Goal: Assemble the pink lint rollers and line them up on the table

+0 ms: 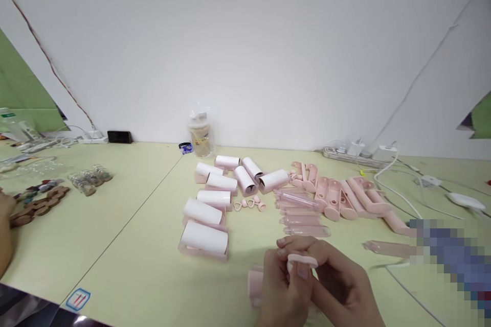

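Observation:
Both my hands meet low in the middle of the view, over the pale green table [146, 245]. My left hand [282, 286] is closed round a pink plastic roller body [254, 282], whose end sticks out to the left. My right hand [337, 281] pinches a small flat pink piece [303, 260] at the top of that body, fingers curled. Just beyond my hands lie several clear pink tubes [301, 214] in a column.
White rolls in pink holders [205, 239] lie left of centre, small pink rings [250, 204] behind them, pink handles [341, 196] to the right. A bagged jar [200, 135] stands by the wall, with power strips and cables [356, 153]. Another person's hand [5, 235] rests at the far left near corks and small jars [90, 178].

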{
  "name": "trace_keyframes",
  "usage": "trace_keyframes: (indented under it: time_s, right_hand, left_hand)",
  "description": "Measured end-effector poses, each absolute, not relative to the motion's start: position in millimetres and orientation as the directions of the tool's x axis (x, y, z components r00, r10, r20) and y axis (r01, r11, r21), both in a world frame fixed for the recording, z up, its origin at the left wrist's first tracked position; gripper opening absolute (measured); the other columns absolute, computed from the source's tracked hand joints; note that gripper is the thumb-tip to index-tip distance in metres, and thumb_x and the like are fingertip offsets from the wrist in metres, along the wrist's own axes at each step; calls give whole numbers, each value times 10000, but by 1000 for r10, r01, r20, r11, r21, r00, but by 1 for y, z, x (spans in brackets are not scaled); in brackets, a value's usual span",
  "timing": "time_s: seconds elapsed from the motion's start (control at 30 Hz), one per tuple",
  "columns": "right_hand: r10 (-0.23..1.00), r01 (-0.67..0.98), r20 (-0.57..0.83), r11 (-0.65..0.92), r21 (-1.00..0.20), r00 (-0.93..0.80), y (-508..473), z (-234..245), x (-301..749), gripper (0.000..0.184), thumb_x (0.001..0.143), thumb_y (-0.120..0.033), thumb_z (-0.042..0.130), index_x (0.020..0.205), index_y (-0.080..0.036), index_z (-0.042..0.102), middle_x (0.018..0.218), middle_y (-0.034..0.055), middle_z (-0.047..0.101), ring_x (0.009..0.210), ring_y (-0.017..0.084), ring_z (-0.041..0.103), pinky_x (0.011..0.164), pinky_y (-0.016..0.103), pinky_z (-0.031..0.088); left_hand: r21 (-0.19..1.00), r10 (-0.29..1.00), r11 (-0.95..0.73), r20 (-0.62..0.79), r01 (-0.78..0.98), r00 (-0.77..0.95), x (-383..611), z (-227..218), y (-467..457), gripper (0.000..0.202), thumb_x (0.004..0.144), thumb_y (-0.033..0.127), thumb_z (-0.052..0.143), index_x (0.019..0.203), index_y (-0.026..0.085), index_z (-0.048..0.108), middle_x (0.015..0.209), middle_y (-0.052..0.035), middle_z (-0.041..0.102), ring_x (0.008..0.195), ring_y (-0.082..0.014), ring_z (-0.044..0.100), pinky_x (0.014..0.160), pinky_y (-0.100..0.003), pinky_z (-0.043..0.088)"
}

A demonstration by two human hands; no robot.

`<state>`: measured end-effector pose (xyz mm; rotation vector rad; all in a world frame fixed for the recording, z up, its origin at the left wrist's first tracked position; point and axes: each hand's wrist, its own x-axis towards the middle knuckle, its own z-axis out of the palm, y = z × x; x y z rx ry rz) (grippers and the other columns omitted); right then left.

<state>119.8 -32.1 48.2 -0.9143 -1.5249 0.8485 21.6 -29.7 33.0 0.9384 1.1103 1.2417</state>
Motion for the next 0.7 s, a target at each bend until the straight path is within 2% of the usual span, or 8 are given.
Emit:
trace_keyframes:
  time_s: [0.13, 0.27, 0.33, 0.4, 0.5, 0.6, 0.7]
  right_hand:
    - [929, -49, 371, 370, -928, 0, -31, 46, 111, 89, 751, -328, 650, 713, -250, 638, 759, 42, 673, 1012, 243, 597, 799, 284, 506]
    - [937, -93, 348, 349, -933, 31, -30, 42, 107, 88, 751, -336, 653, 734, -251, 668, 796, 51, 701, 1065, 256, 575, 877, 327, 466]
    - [935, -52, 355, 355, -933, 16, -29, 40, 110, 132, 776, -370, 617, 832, -266, 677, 894, 62, 706, 1077, 256, 568, 876, 339, 471]
    - [925, 41, 376, 378, -925, -54, -27, 40, 117, 261, 793, -426, 570, 997, -283, 646, 1062, 80, 665, 1104, 266, 546, 860, 361, 486]
    - [883, 296, 434, 469, -832, -177, -25, 43, 129, 339, 755, -417, 613, 1075, -304, 620, 1226, 77, 570, 1170, 284, 478, 897, 394, 462]
    - [873, 485, 439, 485, -728, -215, -19, 57, 139, 248, 728, -369, 655, 966, -298, 667, 1139, 59, 614, 1115, 279, 518, 869, 373, 477]
    - [903, 523, 411, 411, -746, -124, -1, 86, 147, 244, 795, -423, 560, 946, -256, 656, 871, 41, 668, 825, 231, 628, 693, 331, 525]
  left_hand:
    - [961, 990, 114, -130, -253, -47, 25, 27, -30, 418, 622, 581, 619, 676, 170, 558, 617, -13, 590, 613, -166, 560, 585, -259, 467]
    - [955, 994, 100, -109, -280, -18, 23, 16, -26, 515, 604, 648, 598, 754, 156, 582, 637, -15, 576, 598, -156, 538, 557, -250, 443]
    - [958, 994, 41, -12, -284, 104, 19, 12, -21, 597, 599, 718, 540, 760, 144, 578, 568, 4, 516, 537, -138, 490, 519, -243, 411]
    - [949, 946, -70, 160, -306, 283, 14, 10, -15, 671, 610, 777, 453, 760, 133, 567, 526, 22, 447, 494, -119, 434, 495, -237, 375]
    - [897, 827, -235, 387, -374, 408, 8, 10, -5, 690, 667, 784, 343, 808, 137, 533, 640, -16, 485, 571, -137, 460, 547, -257, 383]
    - [883, 859, -358, 439, -303, 264, -8, 8, 2, 690, 634, 785, 380, 915, 167, 504, 819, -62, 539, 753, -207, 517, 695, -329, 420]
    - [931, 932, -357, 360, -74, 47, -36, -1, 3, 750, 497, 845, 429, 870, 205, 546, 864, -76, 565, 884, -286, 523, 795, -391, 422]
